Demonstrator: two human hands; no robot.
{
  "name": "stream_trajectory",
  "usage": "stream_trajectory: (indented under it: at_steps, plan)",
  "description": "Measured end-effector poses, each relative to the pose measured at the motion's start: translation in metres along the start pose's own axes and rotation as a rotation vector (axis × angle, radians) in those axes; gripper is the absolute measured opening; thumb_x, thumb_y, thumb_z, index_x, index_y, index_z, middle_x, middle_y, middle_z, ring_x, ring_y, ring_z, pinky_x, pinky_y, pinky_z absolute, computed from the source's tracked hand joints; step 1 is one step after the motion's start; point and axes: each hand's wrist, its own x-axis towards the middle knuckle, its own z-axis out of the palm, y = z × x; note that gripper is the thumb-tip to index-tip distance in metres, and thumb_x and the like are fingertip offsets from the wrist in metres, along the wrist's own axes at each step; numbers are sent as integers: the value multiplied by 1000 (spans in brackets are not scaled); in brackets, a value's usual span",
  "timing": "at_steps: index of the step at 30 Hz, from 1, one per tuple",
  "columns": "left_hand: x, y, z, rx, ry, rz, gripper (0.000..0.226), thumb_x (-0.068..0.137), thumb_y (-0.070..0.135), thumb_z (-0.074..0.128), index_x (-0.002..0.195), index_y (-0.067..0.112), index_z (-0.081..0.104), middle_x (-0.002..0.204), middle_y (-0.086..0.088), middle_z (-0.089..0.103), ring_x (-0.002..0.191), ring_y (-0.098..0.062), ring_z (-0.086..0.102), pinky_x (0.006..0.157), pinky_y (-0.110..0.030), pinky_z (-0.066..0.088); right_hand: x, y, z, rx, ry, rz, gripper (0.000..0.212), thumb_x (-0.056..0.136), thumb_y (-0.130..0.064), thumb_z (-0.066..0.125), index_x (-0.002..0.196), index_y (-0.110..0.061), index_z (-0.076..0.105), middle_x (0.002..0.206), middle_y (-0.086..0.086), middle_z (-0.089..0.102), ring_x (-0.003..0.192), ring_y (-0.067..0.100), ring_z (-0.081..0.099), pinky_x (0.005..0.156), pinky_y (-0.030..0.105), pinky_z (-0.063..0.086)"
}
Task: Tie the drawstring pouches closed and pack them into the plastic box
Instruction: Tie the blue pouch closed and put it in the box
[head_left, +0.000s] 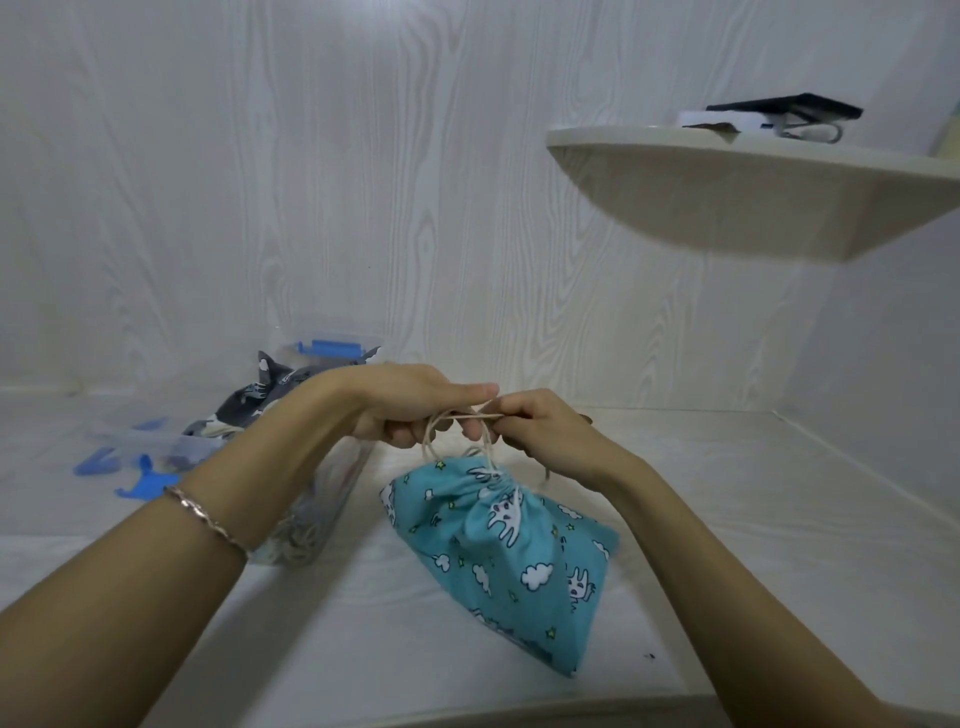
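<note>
teal cotton printed with clouds and white cats, the pouch (511, 551) lies on the pale table (727, 519), its neck gathered and lifted a little by the cord (470, 415). both hands work just above that neck. the left hand (410, 410) comes over from the pouch's left with fingers curled, pinching one run of cord between thumb and fingertips. the right hand (543, 431) sits at the pouch's upper right, pinching the other end. a short stretch of cord runs taut between them, and two loops drop to the neck. the step in hand looks like forming the knot. whether a first crossing is made i cannot tell, since the fingers hide it.

to do it well, hold the gathers tight while the knot seats. pull the ends apart level, not upward, so the pouch does not swing and the neck does not reopen. slide the knot down until it touches the bunched fabric, then snug it. the cord is likely grippy, so a steady pull should hold. a jerk could lock the knot high and leave slack.

just left of the pouch, partly behind the left forearm, stands the clear plastic box (332, 493), with a grey pouch (260, 389) poking out of it. further left of the pouch lies a clear lid (156, 441) with blue clips. once tied, the pouch needs only a short carry leftward.
</note>
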Motion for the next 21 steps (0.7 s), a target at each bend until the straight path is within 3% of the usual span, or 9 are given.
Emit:
stream_trajectory:
  at_steps: [2, 5, 8, 12, 15, 18, 20, 21]
  plan:
    - [1, 0, -1, -29, -13, 14, 44, 91, 52, 54, 63, 21, 68, 48, 7, 31, 43, -8, 19, 40, -19, 15, -3, -1, 0, 135, -50, 28, 38, 93, 3, 43, 77, -16, 71, 62, -8, 53, 54, 6, 33, 55, 21, 28]
    - [6, -1, 3, -64, 49, 46, 44, 94, 45, 53, 57, 22, 56, 48, 5, 31, 41, -8, 19, 40, -20, 15, -4, 2, 0, 325, -82, 23, 28, 91, 6, 47, 84, -5, 71, 83, 10, 58, 54, 3, 38, 51, 16, 28]
    - [13, 0, 9, -104, 117, 63, 42, 95, 47, 51, 63, 19, 52, 53, 2, 31, 43, -9, 22, 39, -19, 17, -3, 5, 2, 389, 2, 0, 15, 87, 3, 58, 100, 9, 63, 63, 0, 59, 49, 5, 38, 47, 17, 27]
    - [18, 4, 11, -119, 157, 74, 39, 96, 44, 49, 78, 10, 56, 59, 0, 32, 44, -9, 26, 37, -19, 19, -6, 7, 2, 465, 109, -34, 31, 87, -18, 71, 114, -11, 60, 72, 5, 61, 50, 10, 36, 47, 21, 26]
    - [20, 5, 16, -131, 159, 93, 41, 97, 46, 47, 71, 15, 50, 60, 1, 34, 46, -10, 26, 39, -19, 19, -3, 9, 6, 493, 240, -54, 22, 92, -24, 64, 110, -12, 68, 60, -4, 55, 46, 7, 34, 43, 19, 24]
    - [17, 7, 18, -123, 172, 105, 55, 95, 58, 37, 82, 11, 60, 62, 1, 32, 48, -11, 23, 42, -21, 18, -1, 12, 7, 600, 319, -35, 29, 99, -30, 52, 103, -8, 70, 57, -4, 49, 45, 7, 29, 43, 21, 20]
    - [13, 6, 14, -33, 196, 114, 67, 91, 67, 32, 89, 8, 65, 60, 2, 27, 47, -11, 21, 42, -21, 19, -1, 14, 3, 735, 365, 12, 36, 101, -34, 46, 98, -7, 70, 65, 1, 56, 53, 9, 41, 49, 20, 33]
    - [11, 4, 11, 16, 225, 124, 67, 89, 68, 34, 83, 9, 64, 59, 2, 24, 47, -11, 20, 41, -21, 19, 0, 14, 0, 851, 388, 36, 40, 102, -35, 43, 93, -6, 69, 71, 4, 62, 62, 11, 51, 61, 22, 44]
